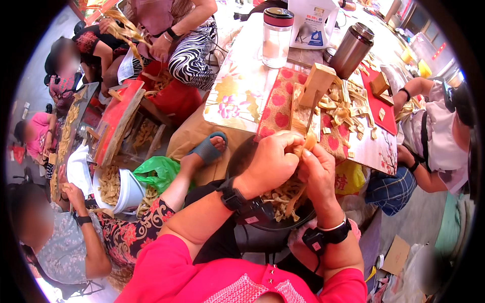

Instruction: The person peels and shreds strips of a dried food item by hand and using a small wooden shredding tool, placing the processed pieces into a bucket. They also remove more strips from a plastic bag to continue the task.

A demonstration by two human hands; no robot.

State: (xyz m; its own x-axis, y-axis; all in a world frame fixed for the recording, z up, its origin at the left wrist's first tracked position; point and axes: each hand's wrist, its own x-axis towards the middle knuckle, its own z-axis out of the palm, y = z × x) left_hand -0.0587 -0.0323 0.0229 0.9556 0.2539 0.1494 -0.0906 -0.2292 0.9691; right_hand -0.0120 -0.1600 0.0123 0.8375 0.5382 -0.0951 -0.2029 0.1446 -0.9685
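In front of me, my left hand (277,161) and my right hand (319,168) meet at the near edge of the table. Both pinch a pale tan dried plant strip (309,142), whose lower end seems to hang from my right hand. Just beyond my fingers, a wooden block (317,84) stands on a small wooden board (296,104), with what looks like a thin dark blade (311,120) beside it. Below my hands is a dark basin (242,159) holding loose tan strips (282,200). My forearms partly hide it.
Cut pieces (346,104) lie on the patterned tablecloth (276,102). Behind stand a glass bottle (277,41), a metal flask (350,51) and a white jug (312,22). A white bucket (127,189) of strips is at left. Several people sit around, some handling strips.
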